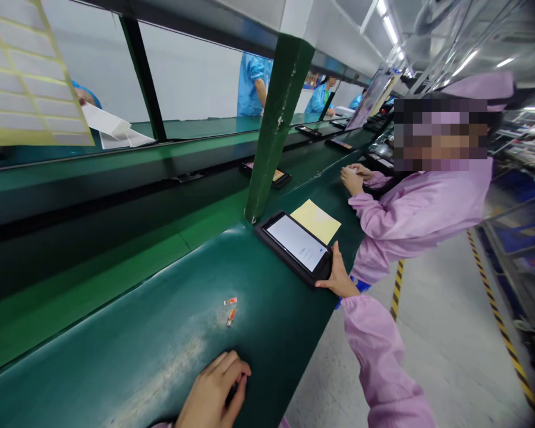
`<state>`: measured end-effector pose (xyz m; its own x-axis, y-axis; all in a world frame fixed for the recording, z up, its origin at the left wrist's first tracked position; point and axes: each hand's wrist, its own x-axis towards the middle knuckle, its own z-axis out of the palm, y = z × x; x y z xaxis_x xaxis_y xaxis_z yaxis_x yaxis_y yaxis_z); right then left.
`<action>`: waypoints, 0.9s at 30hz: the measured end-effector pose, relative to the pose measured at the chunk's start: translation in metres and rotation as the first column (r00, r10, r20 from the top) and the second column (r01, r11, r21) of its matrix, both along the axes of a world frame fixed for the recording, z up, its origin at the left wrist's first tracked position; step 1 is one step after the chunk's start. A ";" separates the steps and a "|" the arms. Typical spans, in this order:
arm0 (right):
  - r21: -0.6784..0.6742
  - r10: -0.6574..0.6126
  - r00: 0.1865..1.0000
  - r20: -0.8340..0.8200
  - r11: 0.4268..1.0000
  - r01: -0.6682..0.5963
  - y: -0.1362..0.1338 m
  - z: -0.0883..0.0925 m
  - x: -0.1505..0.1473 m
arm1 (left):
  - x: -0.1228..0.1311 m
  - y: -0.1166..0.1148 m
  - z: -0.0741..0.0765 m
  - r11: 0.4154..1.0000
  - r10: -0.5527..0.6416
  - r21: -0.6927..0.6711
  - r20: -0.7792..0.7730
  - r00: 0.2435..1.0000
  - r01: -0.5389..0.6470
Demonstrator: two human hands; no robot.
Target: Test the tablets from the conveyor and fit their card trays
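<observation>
Along a green-belted assembly bench (pixel 116 333), a tablet in a black case (pixel 293 246) lies flat with its screen lit, partly over a yellow sheet of paper (pixel 316 221). The tablet appears stiff and light, its glass fragile, and is best taken by the case edges. The right hand (pixel 337 273) is spread wide, with the fingers touching the right edge of the case. The left hand (pixel 211 389) lies low on the belt, its fingers curled narrowly about a slim dark object (pixel 230 392), too hidden to identify. Two small orange-and-white pieces (pixel 230 309) lie between the hands. Beyond, a co-worker in a pink smock (pixel 419 220) keeps both hands (pixel 354 177) together at the belt's edge.
</observation>
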<state>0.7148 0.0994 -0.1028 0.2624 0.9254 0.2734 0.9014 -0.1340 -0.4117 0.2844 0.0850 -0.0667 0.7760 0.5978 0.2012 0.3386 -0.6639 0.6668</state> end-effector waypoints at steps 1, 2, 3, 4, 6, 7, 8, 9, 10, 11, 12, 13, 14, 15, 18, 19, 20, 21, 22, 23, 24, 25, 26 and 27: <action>-0.003 0.000 1.000 0.013 1.000 0.000 0.001 0.002 0.004 | 0.000 0.000 0.000 1.000 0.003 -0.007 -0.001 1.000 -0.003; -0.003 -0.003 1.000 0.029 1.000 0.003 0.001 0.004 0.006 | 0.000 -0.001 0.000 1.000 0.005 -0.014 -0.002 1.000 -0.005; -0.001 -0.008 0.999 0.046 1.000 0.008 0.001 0.007 0.008 | 0.000 -0.001 0.000 1.000 0.006 -0.022 -0.006 1.000 -0.006; 0.006 -0.017 0.998 0.065 1.000 0.017 0.000 0.010 0.008 | 0.000 -0.001 0.000 1.000 0.005 -0.028 -0.010 1.000 -0.005; 0.032 -0.044 0.994 0.095 0.999 0.041 -0.004 0.017 0.006 | 0.000 -0.001 0.000 0.999 0.005 -0.031 -0.013 1.000 -0.005; 0.052 -0.065 0.990 0.122 0.997 0.059 -0.006 0.022 0.004 | 0.000 -0.002 0.000 0.999 0.005 -0.032 -0.017 1.000 -0.005; 0.075 -0.088 0.982 0.165 0.994 0.077 -0.007 0.027 0.001 | 0.000 -0.002 0.000 0.999 0.006 -0.032 -0.018 1.000 -0.007; 0.097 -0.111 0.970 0.218 0.991 0.092 -0.009 0.032 -0.002 | 0.000 -0.002 0.000 0.999 0.007 -0.033 -0.019 1.000 -0.008; 0.115 -0.131 0.953 0.274 0.988 0.103 -0.009 0.038 -0.006 | 0.000 -0.002 0.000 0.999 0.007 -0.035 -0.018 1.000 -0.008; 0.127 -0.145 0.933 0.329 0.986 0.109 -0.009 0.044 -0.010 | 0.000 -0.002 0.000 0.999 0.006 -0.039 -0.019 1.000 -0.007; 0.130 -0.152 0.914 0.376 0.985 0.111 -0.008 0.050 -0.014 | 0.000 -0.002 0.000 0.999 0.005 -0.042 -0.019 1.000 -0.006; 0.126 -0.153 0.900 0.408 0.986 0.110 -0.006 0.055 -0.018 | 0.000 -0.002 0.001 0.999 0.005 -0.043 -0.021 1.000 -0.006; 0.120 -0.150 0.893 0.424 0.987 0.109 -0.004 0.060 -0.021 | 0.000 -0.001 0.001 0.999 0.004 -0.043 -0.021 1.000 -0.005; 0.116 -0.151 0.884 0.443 0.987 0.111 -0.002 0.064 -0.025 | 0.000 -0.001 0.002 0.999 0.006 -0.040 -0.020 1.000 -0.006; 0.127 -0.185 0.855 0.484 0.982 0.140 0.003 0.070 -0.031 | 0.000 0.000 0.003 1.000 0.008 -0.029 -0.007 1.000 -0.008; 0.138 -0.206 0.847 0.490 0.978 0.158 0.004 0.069 -0.032 | 0.000 0.000 0.003 1.000 0.009 -0.025 -0.002 1.000 -0.009; 0.149 -0.227 0.840 0.492 0.973 0.175 0.004 0.069 -0.031 | 0.000 0.000 0.003 1.000 0.010 -0.022 0.002 1.000 -0.010; 0.159 -0.245 0.836 0.492 0.969 0.190 0.004 0.068 -0.030 | 0.000 0.000 0.003 1.000 0.010 -0.020 0.004 1.000 -0.010; 0.166 -0.255 0.834 0.488 0.966 0.199 0.003 0.067 -0.028 | 0.000 0.000 0.002 1.000 0.009 -0.020 0.003 1.000 -0.009; 0.167 -0.257 0.837 0.483 0.966 0.200 0.003 0.066 -0.027 | 0.000 0.000 0.001 1.000 0.012 -0.021 -0.002 1.000 -0.012; 0.164 -0.249 0.843 0.476 0.967 0.193 0.003 0.067 -0.025 | 0.000 0.000 0.000 1.000 0.011 -0.026 -0.010 1.000 -0.012; 0.158 -0.233 0.853 0.468 0.971 0.178 0.002 0.068 -0.025 | -0.001 0.000 -0.001 1.000 0.007 -0.029 -0.019 1.000 -0.008; 0.149 -0.208 0.864 0.458 0.976 0.156 0.002 0.069 -0.028 | -0.001 0.000 -0.003 1.000 0.002 -0.028 -0.025 1.000 -0.003; 0.137 -0.175 0.877 0.448 0.982 0.126 0.002 0.072 -0.033 | -0.002 0.000 -0.004 1.000 -0.007 -0.021 -0.029 1.000 0.006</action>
